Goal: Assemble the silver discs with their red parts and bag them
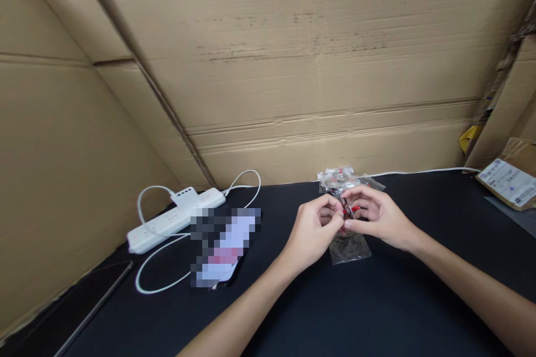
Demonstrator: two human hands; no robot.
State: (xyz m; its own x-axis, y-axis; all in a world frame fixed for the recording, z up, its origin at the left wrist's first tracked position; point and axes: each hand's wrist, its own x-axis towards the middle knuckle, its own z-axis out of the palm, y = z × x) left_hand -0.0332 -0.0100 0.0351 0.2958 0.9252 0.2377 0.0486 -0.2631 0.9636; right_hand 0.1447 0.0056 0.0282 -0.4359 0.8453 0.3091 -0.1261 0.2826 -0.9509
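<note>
Above the black tabletop, my left hand (315,230) and my right hand (379,216) meet around a small dark, shiny item with red parts (349,210). Fingers of both hands are pinched on it, and they hide much of its shape, so its kind is unclear. Directly below the hands lies a flat clear plastic bag (350,252). Just behind them sits a heap of crumpled clear plastic bags (336,178) with bits of red showing.
To the left are a white power strip (159,230) with a plugged-in charger (186,198), looping white cable (157,292), a blurred-out phone (234,242) and a dark tablet-like slab (86,304). A labelled package (511,178) lies right. Cardboard walls (318,83) enclose the table.
</note>
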